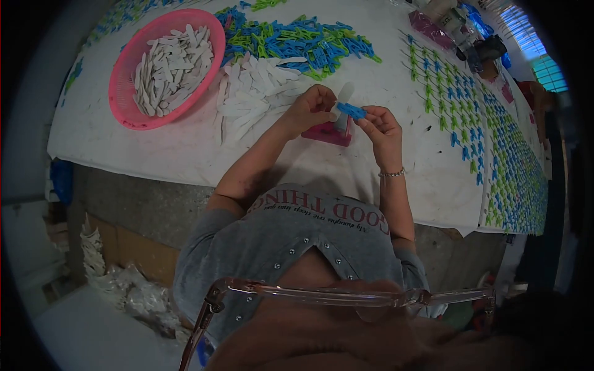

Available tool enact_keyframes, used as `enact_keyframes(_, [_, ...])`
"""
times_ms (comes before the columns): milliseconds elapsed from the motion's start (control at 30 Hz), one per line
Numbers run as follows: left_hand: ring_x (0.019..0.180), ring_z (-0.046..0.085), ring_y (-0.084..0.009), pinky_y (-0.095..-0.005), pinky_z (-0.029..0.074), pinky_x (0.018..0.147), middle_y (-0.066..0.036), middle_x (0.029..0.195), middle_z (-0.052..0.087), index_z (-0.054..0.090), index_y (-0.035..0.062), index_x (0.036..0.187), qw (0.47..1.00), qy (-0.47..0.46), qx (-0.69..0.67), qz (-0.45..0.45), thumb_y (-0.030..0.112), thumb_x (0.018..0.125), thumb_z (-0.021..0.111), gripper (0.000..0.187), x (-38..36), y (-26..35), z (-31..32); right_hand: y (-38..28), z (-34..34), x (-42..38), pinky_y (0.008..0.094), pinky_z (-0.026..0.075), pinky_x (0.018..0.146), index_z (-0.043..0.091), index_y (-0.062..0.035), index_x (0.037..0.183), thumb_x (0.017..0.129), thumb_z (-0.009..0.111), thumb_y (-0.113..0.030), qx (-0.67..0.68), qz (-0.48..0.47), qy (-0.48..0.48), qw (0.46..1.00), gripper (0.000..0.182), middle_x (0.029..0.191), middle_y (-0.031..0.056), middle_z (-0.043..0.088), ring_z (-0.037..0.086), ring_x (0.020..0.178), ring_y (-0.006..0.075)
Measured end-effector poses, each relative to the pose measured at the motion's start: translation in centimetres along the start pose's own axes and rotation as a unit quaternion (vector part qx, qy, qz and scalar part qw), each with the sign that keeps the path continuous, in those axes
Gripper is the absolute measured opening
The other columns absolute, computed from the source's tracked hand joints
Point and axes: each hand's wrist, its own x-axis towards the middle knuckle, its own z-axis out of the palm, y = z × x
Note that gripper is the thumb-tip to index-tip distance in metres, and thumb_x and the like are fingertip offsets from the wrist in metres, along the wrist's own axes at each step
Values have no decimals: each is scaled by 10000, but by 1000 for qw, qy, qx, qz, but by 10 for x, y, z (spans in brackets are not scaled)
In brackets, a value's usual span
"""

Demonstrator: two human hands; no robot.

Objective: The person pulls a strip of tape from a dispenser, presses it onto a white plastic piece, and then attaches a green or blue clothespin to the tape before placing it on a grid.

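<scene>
Close to the middle of the table, my right hand [381, 128] pinches a blue clothespin [351, 110] between thumb and fingers. My left hand [311, 111] is closed just left of it, thumb and fingertips pinched around something small and whitish that I cannot make out. Behind the clothespin, a pale flat strip [345, 92] with a rounded end stands upright. Below the hands sits a pink stand [328, 133] with a greyish upright part, partly hidden by the hands. Beside my left forearm lies a loose pile of flat white strips [257, 93].
A pink basket [117, 102] full of white strips stands at the left. Behind the pile is a heap of blue and green clothespins [297, 43]. More clothespins lie in rows [455, 105] at the right. Bags and containers [445, 25] crowd the back right corner.
</scene>
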Motion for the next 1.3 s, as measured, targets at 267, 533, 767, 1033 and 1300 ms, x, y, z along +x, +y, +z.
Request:
enact_keyframes(267, [864,486,-83,-219,416,772,6,938,505,467,88,1064,999,-6,42,-24,-49,739,656,400,-1,3,3,17,-18,1,282,527,713,573,-14,1009,900,573,-74,281,119,-31,952,124,888,78,639,620,764,140])
enact_keyframes(533, [1155,428,-185,-333,288,1034,-74,1227,479,405,84,1258,962,151,211,81,42,758,679,572,8,-8,-17,63,-70,42,259,508,611,607,-5,889,880,582,-65,-112,-95,237,960,66,798,70,644,619,659,133])
enact_keyframes(767, [1180,427,-193,-333,289,1042,-72,1253,486,436,65,1244,960,190,195,60,64,769,678,533,9,-10,-18,89,-149,104,351,468,631,599,-17,804,805,625,-57,-373,-117,385,836,47,780,150,594,585,682,270])
enact_keyframes(1033, [1154,438,-176,-310,305,1026,-68,1231,497,452,61,1219,962,206,172,46,53,784,663,484,9,-11,-21,92,-166,127,408,466,681,606,-19,805,796,613,-65,-443,-84,454,769,47,813,170,578,575,757,324])
enact_keyframes(1300, [1135,437,-168,-309,308,1017,-59,1225,499,455,66,1210,966,192,167,49,67,800,659,458,10,-19,-25,90,-164,129,417,463,701,612,-12,820,790,623,-70,-458,-102,455,756,66,845,171,583,570,769,335])
